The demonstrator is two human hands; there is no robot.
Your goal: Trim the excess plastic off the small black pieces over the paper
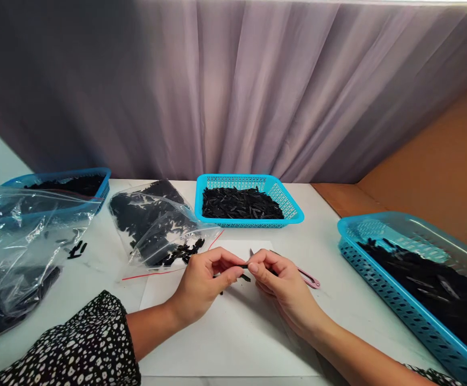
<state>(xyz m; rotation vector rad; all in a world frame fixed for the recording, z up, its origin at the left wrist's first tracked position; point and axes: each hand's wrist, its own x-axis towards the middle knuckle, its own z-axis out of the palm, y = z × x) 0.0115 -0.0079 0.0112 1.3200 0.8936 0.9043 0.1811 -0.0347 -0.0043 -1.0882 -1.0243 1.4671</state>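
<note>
Because black strip (pixel 243 266) looks thin, L hand (pixel 199 283) & R hand (pixel 285 283) both clamp it, pinch-style, prob. for control; held above white sheet (pixel 217 348), likely for visibility. Blue basket (pixel 295 215) w/ similar pieces (pixel 241 203) beyond.

Slim black strip (pixel 244 266), roughly level (ends hidden), pinched between fingertips (pixel 253 267).
</note>
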